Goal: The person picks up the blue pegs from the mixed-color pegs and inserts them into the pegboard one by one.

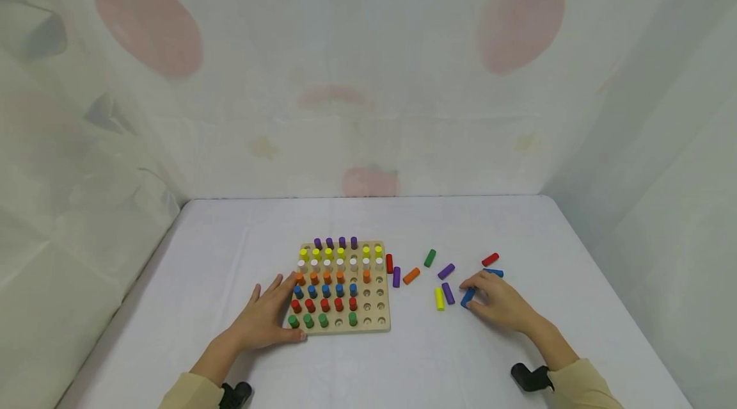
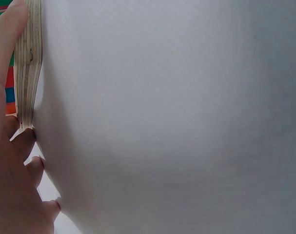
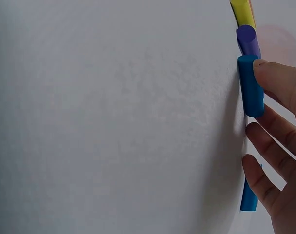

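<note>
In the head view a wooden pegboard (image 1: 373, 326) bears rows of purple, yellow, white, orange, blue, red and green pegs. My left hand (image 1: 266, 316) rests against its left side, fingers spread, the thumb along the near corner. The left wrist view shows the board's layered edge (image 2: 29, 63) beside the thumb and fingertips. To the right of the board, my right hand (image 1: 501, 302) pinches a blue peg (image 3: 251, 87) between thumb and a finger, low over the table. Behind those fingers lies a second blue peg (image 1: 494, 272).
Loose pegs lie between board and right hand: a yellow peg (image 1: 439, 299), purple pegs (image 1: 448, 294), an orange peg (image 1: 411, 276) and a green peg (image 1: 430, 258). One red peg (image 1: 389, 264) touches or nearly touches the board; another red peg (image 1: 490, 259) lies farther right. Curtains surround the white table (image 1: 242, 223).
</note>
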### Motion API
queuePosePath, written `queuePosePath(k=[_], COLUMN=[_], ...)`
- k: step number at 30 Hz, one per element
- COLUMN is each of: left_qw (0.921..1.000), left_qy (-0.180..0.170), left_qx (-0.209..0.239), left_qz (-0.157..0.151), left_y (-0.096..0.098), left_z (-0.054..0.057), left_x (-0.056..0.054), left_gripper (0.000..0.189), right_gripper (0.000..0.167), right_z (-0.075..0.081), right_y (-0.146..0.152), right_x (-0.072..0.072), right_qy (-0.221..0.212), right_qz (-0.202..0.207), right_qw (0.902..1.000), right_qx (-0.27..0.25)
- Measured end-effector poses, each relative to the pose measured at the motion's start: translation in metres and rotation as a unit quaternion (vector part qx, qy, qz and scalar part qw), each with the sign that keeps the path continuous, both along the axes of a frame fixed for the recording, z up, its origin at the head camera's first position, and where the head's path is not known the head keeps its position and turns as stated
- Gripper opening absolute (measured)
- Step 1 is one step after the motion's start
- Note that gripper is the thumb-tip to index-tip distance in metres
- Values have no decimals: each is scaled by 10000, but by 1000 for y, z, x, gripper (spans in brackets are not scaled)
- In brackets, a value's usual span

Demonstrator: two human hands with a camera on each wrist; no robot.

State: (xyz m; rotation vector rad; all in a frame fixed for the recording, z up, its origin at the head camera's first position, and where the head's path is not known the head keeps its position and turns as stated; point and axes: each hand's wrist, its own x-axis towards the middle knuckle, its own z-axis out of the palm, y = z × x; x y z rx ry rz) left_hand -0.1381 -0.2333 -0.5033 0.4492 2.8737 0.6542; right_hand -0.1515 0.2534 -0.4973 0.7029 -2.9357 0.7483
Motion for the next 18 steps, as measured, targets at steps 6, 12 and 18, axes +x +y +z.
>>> queuePosePath(k=[6, 12, 18], left_qw=[10000, 10000, 10000], left_qy=[-1, -1, -9], left_qx=[5, 4, 8], left_qz=[5, -5, 3], left_y=[1, 2, 2], left_z=[2, 5, 5], left_x=[0, 1, 1], left_gripper=[120, 120, 120], right_gripper=[27, 23, 22], right_z=[-2, -4, -6], right_y=[-2, -3, -5], right_x=[-3, -5, -6], right_qy=[146, 246, 433], right_qz=[15, 60, 159], right_qw=[9999, 9997, 9989], right_qx=[31, 55, -9])
